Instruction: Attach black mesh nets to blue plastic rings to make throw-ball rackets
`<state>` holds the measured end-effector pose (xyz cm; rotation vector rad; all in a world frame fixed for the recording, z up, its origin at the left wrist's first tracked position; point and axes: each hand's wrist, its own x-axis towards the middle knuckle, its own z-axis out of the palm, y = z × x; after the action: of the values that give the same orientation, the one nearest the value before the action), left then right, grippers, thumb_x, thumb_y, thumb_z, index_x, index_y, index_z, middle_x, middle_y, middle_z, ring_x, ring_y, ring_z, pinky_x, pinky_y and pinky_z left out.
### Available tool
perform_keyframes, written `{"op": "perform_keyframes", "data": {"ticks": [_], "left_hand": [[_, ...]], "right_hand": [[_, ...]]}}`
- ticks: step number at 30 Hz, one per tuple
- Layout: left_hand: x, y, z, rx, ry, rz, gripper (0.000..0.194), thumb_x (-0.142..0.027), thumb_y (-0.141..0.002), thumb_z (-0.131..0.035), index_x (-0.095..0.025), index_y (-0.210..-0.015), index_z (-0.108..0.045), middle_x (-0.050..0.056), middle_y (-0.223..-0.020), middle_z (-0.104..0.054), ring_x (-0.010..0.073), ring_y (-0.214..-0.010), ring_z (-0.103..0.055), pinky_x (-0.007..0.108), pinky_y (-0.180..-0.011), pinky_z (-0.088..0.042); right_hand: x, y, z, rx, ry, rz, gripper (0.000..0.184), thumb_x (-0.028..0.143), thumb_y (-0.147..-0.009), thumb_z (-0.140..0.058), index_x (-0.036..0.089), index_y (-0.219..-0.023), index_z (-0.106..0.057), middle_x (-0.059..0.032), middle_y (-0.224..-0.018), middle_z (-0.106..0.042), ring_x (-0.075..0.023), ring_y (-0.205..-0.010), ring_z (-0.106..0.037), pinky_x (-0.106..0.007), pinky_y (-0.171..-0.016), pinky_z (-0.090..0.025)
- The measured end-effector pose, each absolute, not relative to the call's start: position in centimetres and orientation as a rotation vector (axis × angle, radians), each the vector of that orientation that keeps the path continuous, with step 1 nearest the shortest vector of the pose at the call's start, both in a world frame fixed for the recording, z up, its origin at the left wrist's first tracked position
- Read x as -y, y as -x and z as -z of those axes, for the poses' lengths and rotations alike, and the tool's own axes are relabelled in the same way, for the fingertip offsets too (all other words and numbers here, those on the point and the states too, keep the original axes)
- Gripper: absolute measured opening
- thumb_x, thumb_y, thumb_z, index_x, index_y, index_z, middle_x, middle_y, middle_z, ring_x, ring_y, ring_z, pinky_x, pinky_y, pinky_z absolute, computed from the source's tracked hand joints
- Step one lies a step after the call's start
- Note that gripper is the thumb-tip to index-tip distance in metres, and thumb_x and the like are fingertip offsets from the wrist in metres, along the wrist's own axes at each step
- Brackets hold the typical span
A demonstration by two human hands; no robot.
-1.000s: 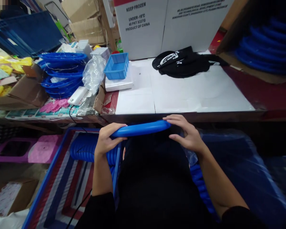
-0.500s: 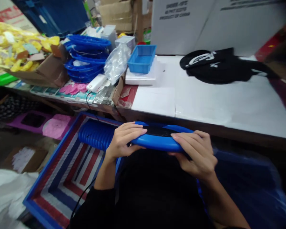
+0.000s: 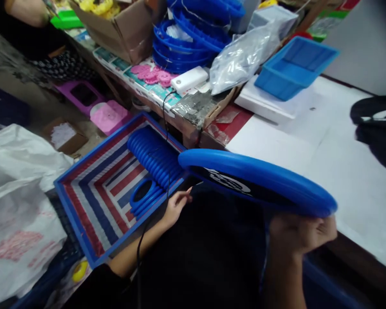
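Note:
My right hand (image 3: 304, 234) is closed around the near right edge of a flying disc (image 3: 260, 178), which has a thick blue ring rim and a black fabric middle with a white printed logo. The disc is tilted, its underside or face partly turned toward me. My left hand (image 3: 176, 208) is off the disc, below its left end, fingers curled together. A thin pale line shows at those fingertips; what it is I cannot make out. Beside this hand is a blue-rimmed crate (image 3: 101, 253) with a striped lining, holding several blue rings (image 3: 154, 156) in a row.
A blue plastic tray (image 3: 297, 68) sits on a white box on the worktable (image 3: 350, 189). Black fabric pieces (image 3: 378, 128) lie at right. A stack of blue rims (image 3: 186, 47), a white power bank (image 3: 189, 80) and a carton (image 3: 125, 34) stand farther back. A cable (image 3: 138, 257) hangs near my left arm.
My left hand has let go of the disc and moved down toward the crate. My right hand still holds the disc, now tilted. The view has swung left.

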<state>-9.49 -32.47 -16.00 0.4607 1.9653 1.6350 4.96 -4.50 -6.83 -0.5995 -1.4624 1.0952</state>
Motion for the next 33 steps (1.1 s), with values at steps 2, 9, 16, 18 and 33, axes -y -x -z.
{"op": "perform_keyframes", "data": {"ticks": [2, 9, 16, 18, 33], "left_hand": [[36.1, 10.4, 16.0, -1.941, -0.456, -1.537, 0.052, -0.069, -0.086, -0.080, -0.018, -0.094, -0.081, 0.009, -0.092, -0.083, 0.0252, -0.086, -0.080, 0.039, -0.086, -0.067], [49.9, 21.2, 7.2, -2.367, -0.269, -1.859, 0.081, -0.086, -0.071, -0.080, -0.029, -0.127, -0.071, 0.005, -0.116, -0.081, 0.0269, -0.108, -0.077, 0.043, -0.095, -0.066], [58.3, 23.0, 0.6, -3.156, -0.361, -1.556, 0.051, -0.060, -0.072, -0.093, -0.035, -0.112, -0.073, 0.000, -0.107, -0.074, 0.0340, -0.120, -0.071, 0.061, -0.123, -0.050], [60.7, 22.9, 2.8, -3.293, -0.160, -1.347, 0.044, -0.059, -0.073, -0.090, -0.031, -0.099, -0.070, 0.000, -0.092, -0.068, 0.0326, -0.105, -0.072, 0.061, -0.116, -0.055], [58.2, 24.8, 27.6, -2.916, 0.044, -0.519, 0.047, -0.022, -0.092, -0.061, -0.011, -0.137, -0.066, 0.021, -0.134, -0.073, 0.0366, -0.129, -0.068, 0.053, -0.120, -0.049]], "right_hand": [[4.6, -2.6, 7.1, 1.282, 0.500, -1.106, 0.025, 0.053, -0.090, -0.076, 0.030, -0.081, -0.073, 0.0018, -0.062, -0.042, -0.0211, -0.056, -0.048, -0.041, -0.060, -0.046], [11.2, 8.2, 5.1, 1.483, 0.175, -1.549, 0.035, 0.058, -0.096, -0.074, 0.033, -0.120, -0.078, -0.0053, -0.104, -0.078, -0.0274, -0.090, -0.073, -0.043, -0.081, -0.060], [19.9, 18.0, 5.3, 1.921, -0.415, -1.753, 0.041, 0.061, -0.102, -0.066, 0.028, -0.124, -0.076, -0.0067, -0.122, -0.081, -0.0315, -0.124, -0.068, -0.055, -0.116, -0.048], [20.5, 19.0, 6.4, 2.005, -0.415, -1.711, 0.032, 0.051, -0.107, -0.061, 0.028, -0.125, -0.076, -0.0058, -0.130, -0.080, -0.0298, -0.133, -0.065, -0.055, -0.121, -0.043], [9.9, 3.7, 16.5, 1.761, 0.651, -1.586, 0.025, 0.034, -0.102, -0.071, 0.027, -0.125, -0.074, -0.0074, -0.118, -0.083, -0.0248, -0.114, -0.078, -0.048, -0.107, -0.060]]}}
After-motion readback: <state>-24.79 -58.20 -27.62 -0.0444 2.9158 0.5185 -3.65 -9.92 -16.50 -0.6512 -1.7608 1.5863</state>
